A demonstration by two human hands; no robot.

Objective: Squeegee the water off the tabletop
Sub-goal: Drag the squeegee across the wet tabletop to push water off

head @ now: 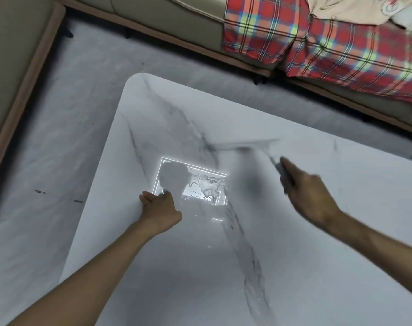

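Your right grip point(310, 196) is wrapped round the handle of the squeegee point(276, 164), its blurred blade set on the worktop point(341, 255) just beyond the water point(205, 191), likely to drag it back. Your left grip point(158, 205), clenched on nothing visible, braces beside the puddle.

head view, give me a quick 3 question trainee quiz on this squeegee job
1. True or false: the right hand grips the squeegee.
2. Where does water show most plainly on the tabletop? A) in the bright reflection beside the left hand B) at the far rounded corner C) on the floor
3. Fill in: the blanket on the sofa is ____ patterned.
Key: 1 true; 2 A; 3 plaid
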